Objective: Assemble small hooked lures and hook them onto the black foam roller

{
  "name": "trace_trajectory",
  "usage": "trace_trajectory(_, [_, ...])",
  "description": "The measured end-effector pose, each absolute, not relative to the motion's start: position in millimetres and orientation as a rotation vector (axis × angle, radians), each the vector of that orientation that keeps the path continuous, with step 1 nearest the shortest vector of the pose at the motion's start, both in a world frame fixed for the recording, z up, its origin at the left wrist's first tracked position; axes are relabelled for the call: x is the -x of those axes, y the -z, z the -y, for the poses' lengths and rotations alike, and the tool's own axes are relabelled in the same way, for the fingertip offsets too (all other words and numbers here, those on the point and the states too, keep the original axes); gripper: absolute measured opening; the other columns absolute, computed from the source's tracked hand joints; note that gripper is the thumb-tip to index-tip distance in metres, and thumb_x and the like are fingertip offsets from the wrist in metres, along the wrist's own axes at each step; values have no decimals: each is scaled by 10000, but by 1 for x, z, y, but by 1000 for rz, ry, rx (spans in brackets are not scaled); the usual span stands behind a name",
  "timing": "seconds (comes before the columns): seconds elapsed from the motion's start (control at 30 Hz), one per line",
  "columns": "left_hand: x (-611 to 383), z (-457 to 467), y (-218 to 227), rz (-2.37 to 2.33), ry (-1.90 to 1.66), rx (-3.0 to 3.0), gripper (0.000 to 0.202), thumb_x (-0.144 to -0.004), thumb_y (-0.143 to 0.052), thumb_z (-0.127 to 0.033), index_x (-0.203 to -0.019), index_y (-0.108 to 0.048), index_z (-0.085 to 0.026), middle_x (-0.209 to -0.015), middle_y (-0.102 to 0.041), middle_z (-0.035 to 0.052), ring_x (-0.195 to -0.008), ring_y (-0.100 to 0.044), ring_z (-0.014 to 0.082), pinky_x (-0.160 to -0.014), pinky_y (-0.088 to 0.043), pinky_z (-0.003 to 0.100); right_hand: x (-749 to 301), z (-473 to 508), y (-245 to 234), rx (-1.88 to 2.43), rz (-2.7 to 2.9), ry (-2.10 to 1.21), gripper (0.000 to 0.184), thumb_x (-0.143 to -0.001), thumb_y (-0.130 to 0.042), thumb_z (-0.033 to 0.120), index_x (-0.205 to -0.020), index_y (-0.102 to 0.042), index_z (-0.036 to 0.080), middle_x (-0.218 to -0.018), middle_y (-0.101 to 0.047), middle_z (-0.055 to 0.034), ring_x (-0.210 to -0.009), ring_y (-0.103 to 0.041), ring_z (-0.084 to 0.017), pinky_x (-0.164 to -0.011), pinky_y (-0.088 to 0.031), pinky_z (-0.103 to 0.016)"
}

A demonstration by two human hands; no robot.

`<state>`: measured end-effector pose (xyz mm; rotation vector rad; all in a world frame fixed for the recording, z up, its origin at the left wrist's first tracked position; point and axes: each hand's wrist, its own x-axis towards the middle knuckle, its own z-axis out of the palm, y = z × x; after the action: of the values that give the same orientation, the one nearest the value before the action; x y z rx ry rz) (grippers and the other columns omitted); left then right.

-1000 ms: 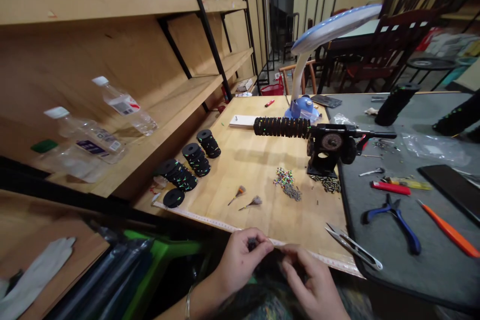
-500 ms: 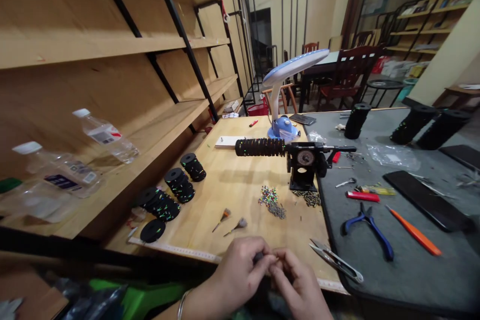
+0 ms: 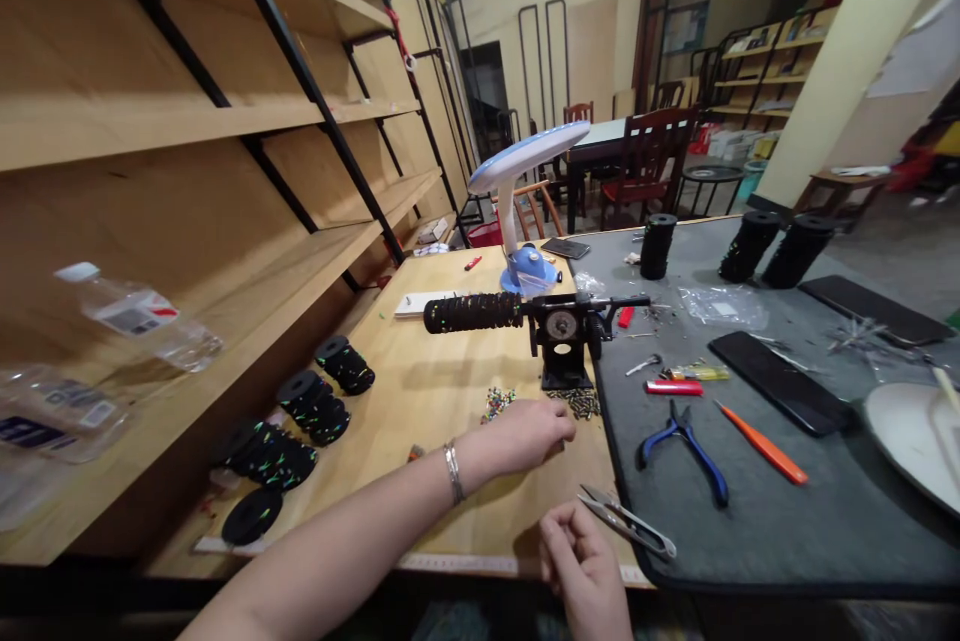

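Note:
My left hand (image 3: pixel 531 433) reaches over the wooden table with its fingers bent downward and closed, close to a pile of small dark metal pieces (image 3: pixel 576 405). What its fingertips hold, if anything, is hidden. Behind it, a heap of tiny multicoloured beads (image 3: pixel 498 401) is partly covered. At the table's front edge is my right hand (image 3: pixel 583 561), its fingers curled in a pinch; I cannot make out anything in them. Thread snips (image 3: pixel 630 523) lie just beyond it. Past the piles stands a black hand-cranked winder (image 3: pixel 562 336) with a black, coloured-flecked roll (image 3: pixel 474 312) on its shaft.
Several black spools (image 3: pixel 345 365) line the table's left side. A blue and white lamp (image 3: pixel 521 266) stands behind the winder. On the grey mat (image 3: pixel 600 571) lie blue pliers (image 3: pixel 681 446), an orange tool (image 3: pixel 763 443) and a dark phone-like slab (image 3: pixel 780 383). Bottles (image 3: pixel 139 314) occupy the left shelf.
My hands have come apart: the left has gone forward to the dark pieces, while the right stays near the front edge. The view has turned right, bringing a plate into sight.

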<state>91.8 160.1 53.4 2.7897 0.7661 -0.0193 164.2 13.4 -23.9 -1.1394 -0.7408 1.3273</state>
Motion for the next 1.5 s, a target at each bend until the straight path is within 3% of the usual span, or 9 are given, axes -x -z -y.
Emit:
trace_trajectory(0.27, [-102, -175, -36, -655, 78, -2722, 96, -804, -585, -125, -767, -626, -203, -856, -629, 38, -700, -549, 175, -610, -379, 268, -165, -14, 22, 1103, 653, -1344, 531, -692, -651, 706, -683, -485, 202, -478, -412, 84, -434, -343, -78, -437, -258, -190])
trace_trajectory(0.4, [-104, -168, -48, -756, 13, -2654, 134, -762, -578, -65, -770, -606, -196, -819, -631, 26, -705, -552, 172, -621, -385, 261, -168, -14, 26, 1104, 678, -1358, 522, -713, -626, 708, -706, -487, 205, -471, -420, 80, -417, -334, -81, -424, -250, -190])
trace_trajectory(0.5, [-91, -144, -71, -907, -176, -2539, 150, -822, -504, -82, -852, -602, -191, -857, -638, 38, -766, -560, 175, -666, -404, 260, -172, -12, 24, 1110, 668, -1348, 511, -727, -623, 697, -711, -489, 204, -470, -425, 79, -416, -325, -80, -428, -251, -191])
trace_trajectory(0.63, [-54, -87, -87, -1162, -577, -1910, 61, -844, -548, -200, -825, -605, -184, -742, -599, 11, -669, -511, 148, -622, -388, 245, -172, -3, 18, 1117, 703, -1407, 512, -731, -617, 700, -693, -487, 206, -467, -414, 81, -427, -330, -84, -440, -259, -199])
trace_trajectory(0.83, [-13, -9, -34, -1339, -873, -1241, 185, -801, -652, -329, -790, -554, -172, -679, -508, -12, -633, -449, 123, -604, -367, 228, -157, 19, 17, 1115, 864, -1554, 498, -767, -593, 681, -664, -501, 202, -512, -505, 45, -459, -405, -100, -479, -313, -223])
trace_trajectory(1.0, [0, 17, -7, -1343, -938, -1026, 277, -762, -714, -388, -769, -542, -172, -713, -556, 3, -625, -492, 119, -622, -400, 241, -144, 30, 16, 1137, 1051, -1708, 490, -802, -547, 669, -707, -568, 189, -620, -625, -16, -498, -476, -114, -446, -294, -213])
trace_trajectory(1.23, [10, 25, -2, -1311, -939, -944, 317, -767, -713, -422, -785, -522, -170, -642, -536, -30, -543, -514, 98, -555, -380, 230, -131, 36, 20, 1162, 1080, -1694, 453, -850, -517, 602, -698, -591, 182, -547, -554, 22, -437, -389, -89, -419, -264, -204])
trace_trajectory(1.5, [11, 26, 1, -1278, -982, -872, 379, -730, -744, -452, -764, -494, -169, -585, -507, -60, -494, -486, 73, -514, -368, 205, -123, 36, 25, 1212, 1132, -1676, 396, -858, -521, 544, -672, -547, 197, -527, -530, 33, -435, -388, -93, -412, -283, -199])
